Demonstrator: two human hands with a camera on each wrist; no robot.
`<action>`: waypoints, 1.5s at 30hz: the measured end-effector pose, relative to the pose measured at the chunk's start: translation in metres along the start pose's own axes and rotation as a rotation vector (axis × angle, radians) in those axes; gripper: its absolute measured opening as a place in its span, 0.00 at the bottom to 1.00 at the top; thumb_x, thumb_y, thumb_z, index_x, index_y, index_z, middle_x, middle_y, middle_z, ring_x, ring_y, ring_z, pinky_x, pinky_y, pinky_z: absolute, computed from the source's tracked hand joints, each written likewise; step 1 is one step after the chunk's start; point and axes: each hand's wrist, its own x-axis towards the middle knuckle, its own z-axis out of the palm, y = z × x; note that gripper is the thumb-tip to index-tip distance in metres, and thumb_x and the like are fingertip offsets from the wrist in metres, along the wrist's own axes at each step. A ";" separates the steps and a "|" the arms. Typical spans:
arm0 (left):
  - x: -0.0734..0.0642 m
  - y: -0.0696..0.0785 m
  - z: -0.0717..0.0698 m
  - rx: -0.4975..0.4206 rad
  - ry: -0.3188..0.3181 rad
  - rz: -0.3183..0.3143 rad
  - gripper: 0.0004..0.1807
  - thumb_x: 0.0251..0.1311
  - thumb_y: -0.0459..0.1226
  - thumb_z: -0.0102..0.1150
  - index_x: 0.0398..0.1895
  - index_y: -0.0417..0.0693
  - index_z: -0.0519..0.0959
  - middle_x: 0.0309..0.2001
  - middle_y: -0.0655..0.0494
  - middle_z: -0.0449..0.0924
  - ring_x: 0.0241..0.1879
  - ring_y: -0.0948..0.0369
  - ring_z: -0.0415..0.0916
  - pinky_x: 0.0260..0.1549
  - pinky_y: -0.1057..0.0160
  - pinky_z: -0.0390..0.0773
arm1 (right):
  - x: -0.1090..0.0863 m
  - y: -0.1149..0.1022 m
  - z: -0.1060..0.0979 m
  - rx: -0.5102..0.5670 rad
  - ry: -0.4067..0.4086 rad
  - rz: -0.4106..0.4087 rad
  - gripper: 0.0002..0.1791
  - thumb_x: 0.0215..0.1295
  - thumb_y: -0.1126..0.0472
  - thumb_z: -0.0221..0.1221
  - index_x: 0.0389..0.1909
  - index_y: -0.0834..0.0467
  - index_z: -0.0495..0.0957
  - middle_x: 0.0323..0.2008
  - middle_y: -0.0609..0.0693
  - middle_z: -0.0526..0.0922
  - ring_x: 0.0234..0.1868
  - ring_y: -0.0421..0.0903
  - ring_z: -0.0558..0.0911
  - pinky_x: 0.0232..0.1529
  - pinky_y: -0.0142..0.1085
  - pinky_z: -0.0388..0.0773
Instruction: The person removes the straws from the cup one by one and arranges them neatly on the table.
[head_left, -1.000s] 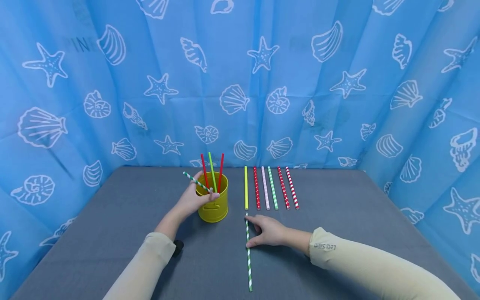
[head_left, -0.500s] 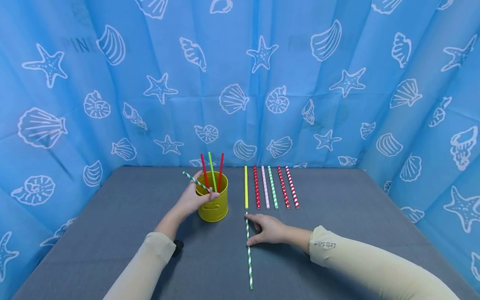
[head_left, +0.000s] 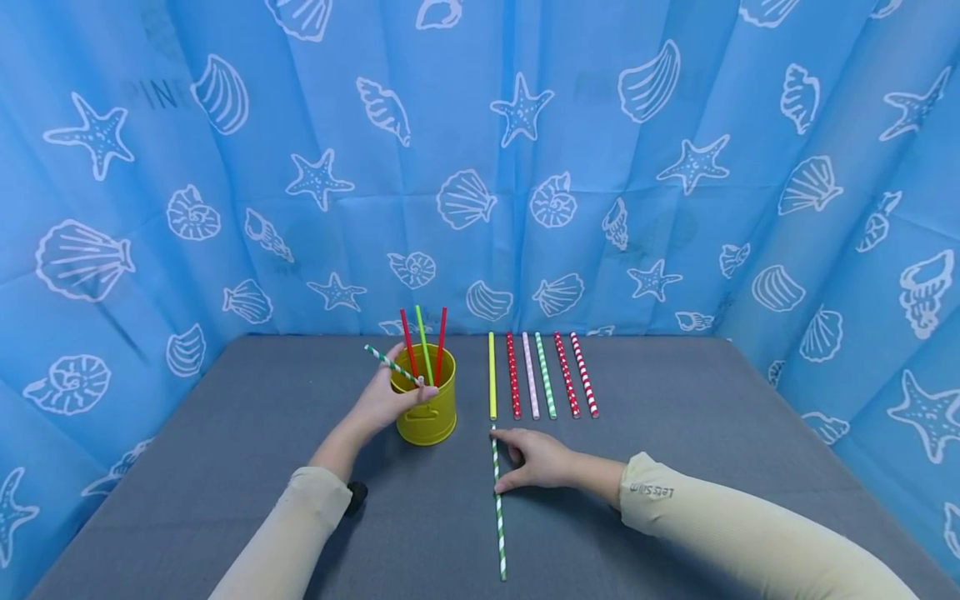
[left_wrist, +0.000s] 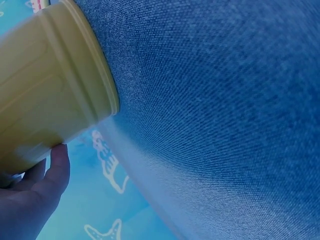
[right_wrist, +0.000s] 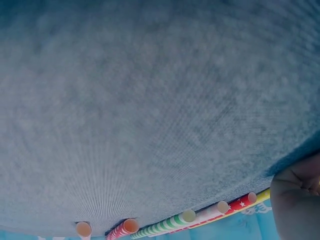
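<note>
My left hand [head_left: 380, 398] grips the small yellow metal bucket [head_left: 427, 421] from its left side, the thumb across the front near the rim. In the left wrist view the fingers lie against the bucket [left_wrist: 55, 75]. Two plain red straws and a light green straw [head_left: 422, 329] stand in the bucket. A green-and-white striped straw [head_left: 381, 357] leans out over its left rim. On the table, another green-and-white striped paper straw [head_left: 500, 537] lies lengthwise. The index finger and thumb of my right hand [head_left: 538, 460] touch it at two spread points near its far end.
Beyond the right hand lies a row of straws side by side: yellow [head_left: 492, 375], red with white marks [head_left: 513, 375], pale pink [head_left: 531, 375], mint striped [head_left: 546, 375] and more red-and-white ones [head_left: 585, 375]. A blue shell-print curtain [head_left: 480, 250] hangs behind the grey table [head_left: 262, 433].
The near end of the striped straw has shifted slightly to the right and a little away, under the right hand's fingers. The left hand and bucket stay put.
</note>
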 end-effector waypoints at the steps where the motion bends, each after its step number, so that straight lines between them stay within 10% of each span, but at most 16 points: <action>1: 0.000 -0.001 0.000 -0.004 0.000 0.001 0.51 0.59 0.42 0.67 0.77 0.49 0.43 0.71 0.35 0.54 0.68 0.41 0.55 0.63 0.42 0.62 | 0.000 0.000 0.000 0.024 0.005 -0.003 0.42 0.57 0.55 0.70 0.68 0.68 0.63 0.26 0.45 0.69 0.27 0.39 0.68 0.27 0.32 0.62; 20: -0.001 -0.003 0.002 -0.018 0.017 0.003 0.51 0.58 0.43 0.67 0.77 0.50 0.43 0.71 0.37 0.56 0.68 0.41 0.56 0.63 0.40 0.62 | 0.058 -0.049 -0.042 0.486 0.569 0.022 0.21 0.66 0.64 0.61 0.58 0.66 0.74 0.37 0.54 0.77 0.39 0.47 0.75 0.40 0.31 0.76; 33: -0.005 0.007 -0.001 -0.110 -0.058 0.028 0.51 0.61 0.39 0.65 0.77 0.46 0.40 0.70 0.37 0.58 0.66 0.41 0.61 0.63 0.40 0.62 | 0.074 -0.070 -0.037 0.432 0.359 -0.369 0.21 0.66 0.68 0.59 0.60 0.67 0.74 0.50 0.60 0.82 0.56 0.52 0.74 0.53 0.45 0.76; 45: 0.001 -0.004 0.000 -0.071 -0.037 0.027 0.52 0.61 0.43 0.65 0.77 0.49 0.40 0.70 0.39 0.58 0.66 0.44 0.62 0.63 0.43 0.64 | 0.075 -0.087 -0.029 0.406 0.288 -0.395 0.24 0.66 0.70 0.59 0.63 0.67 0.71 0.48 0.61 0.84 0.55 0.52 0.78 0.51 0.38 0.79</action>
